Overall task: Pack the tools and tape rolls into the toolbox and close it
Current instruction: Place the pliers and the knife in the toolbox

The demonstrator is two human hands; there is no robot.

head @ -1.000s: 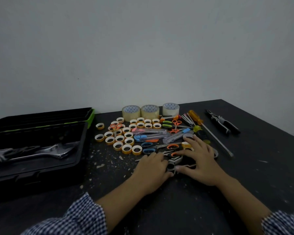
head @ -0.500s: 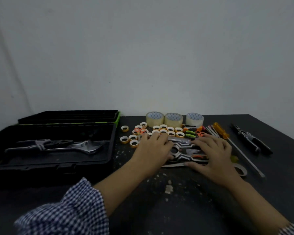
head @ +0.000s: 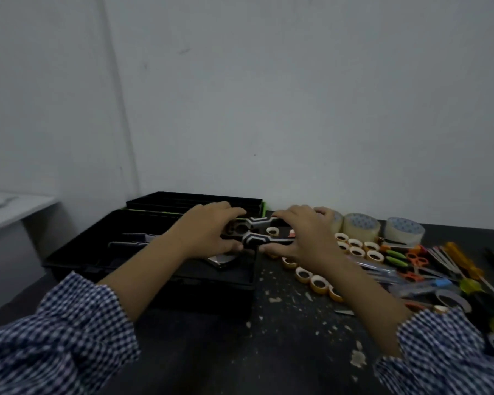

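Head view has both hands carrying one tool (head: pixel 261 239), of which two black handles with white markings show; what kind it is I cannot tell, since its ends are covered. The left hand (head: pixel 208 233) has its fingers curled over one end with the thumb beneath. The right hand (head: pixel 305 238) arches over the other end, its fingers bent down round the handles. The tool hangs level, clear of the surface (head: pixel 283 352), just above the right wall of the open toolbox (head: pixel 211 295), which sits toward the left edge with its lid (head: pixel 183 199) laid back behind it. A wrench (head: pixel 223 262) and another dark tool already lie inside. I judge the step to be the transfer of this tool into the box, early in the task, because most of the things are not yet packed. Three big tape rolls (head: pixel 361 228) stand along the far edge. A cluster of small rolls (head: pixel 357 250) lies beside them, and scissors (head: pixel 414 259) and a screwdriver (head: pixel 462 259) lie toward the right edge. The next move calls for carrying the tool leftward past the wall and lowering it flat beside the wrench. Both hands should let go together so that neither end drops first. It should lie lengthwise and low, leaving room for the rolls and letting the lid shut later.
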